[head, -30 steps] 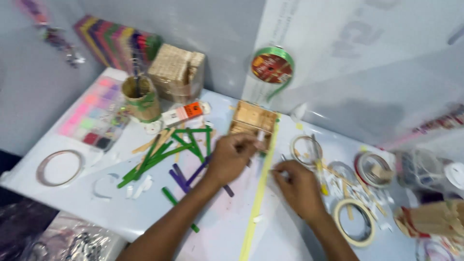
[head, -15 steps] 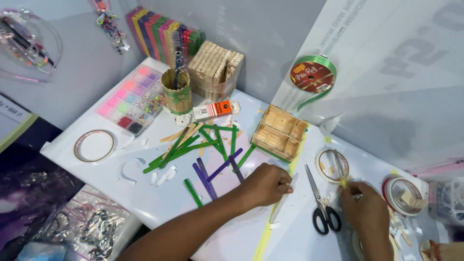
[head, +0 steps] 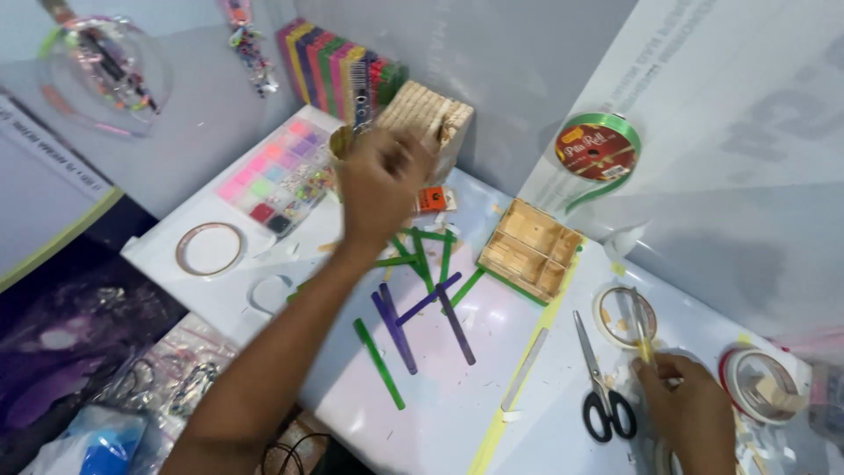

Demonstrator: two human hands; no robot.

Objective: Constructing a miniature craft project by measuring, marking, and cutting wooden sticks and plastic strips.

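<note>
Over by the far end of the desk point(head: 545, 413), the left hand point(head: 380, 186) is up near the little cup point(head: 343, 141) and wooden box point(head: 431, 119), but it's too blurred to tell if its grip is closed on anything. Right hand point(head: 690, 409) sits beside the scissors point(head: 600, 387) with its grip pinched on a thin yellowish stick point(head: 640, 330) lying over a tape roll point(head: 615, 317). I'd guess that stick is light, stiff and easy to snap, so pinching it low near one end looks sensible. Green and purple craft sticks point(head: 413, 299) are scattered mid-desk.
</note>
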